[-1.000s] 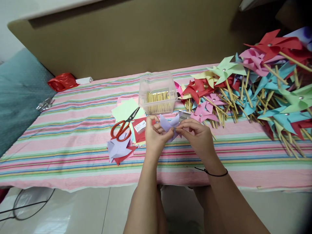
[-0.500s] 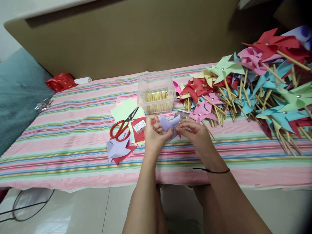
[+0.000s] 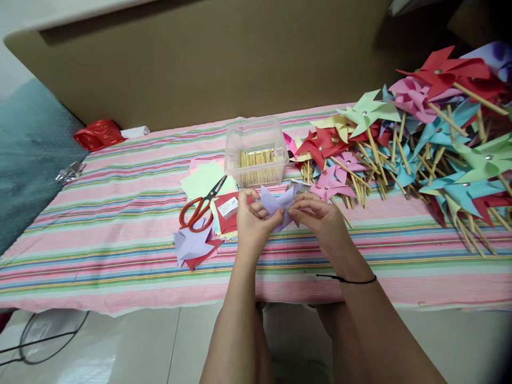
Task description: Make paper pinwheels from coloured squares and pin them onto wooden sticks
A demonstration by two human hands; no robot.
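A lavender paper pinwheel point(image 3: 273, 202) with folded blades is held up between both hands over the striped cloth. My left hand point(image 3: 258, 218) is closed, its thumb pressing near the pinwheel's centre from the left. From the other side, my right hand point(image 3: 316, 216) pinches the paper close to that same spot; anything small between the fingertips is hidden. To the left lie red-handled scissors point(image 3: 203, 205), a red paper stack point(image 3: 228, 226) with a white card point(image 3: 229, 207) on it, and cut lavender paper point(image 3: 192, 244). Behind the hands stands a clear plastic box point(image 3: 256, 130) of short wooden sticks point(image 3: 258, 165).
Finished pinwheels point(image 3: 372, 112) on sticks are heaped across the right side. Pale green sheets point(image 3: 206, 178) lie beside the box. A red plastic bag point(image 3: 100, 135) sits at the far left, and a brown board point(image 3: 220, 58) rises along the back.
Almost nothing differs. Both hands keep their hold on the lavender pinwheel, whose blades have shifted very slightly; the whole view has drifted a little.
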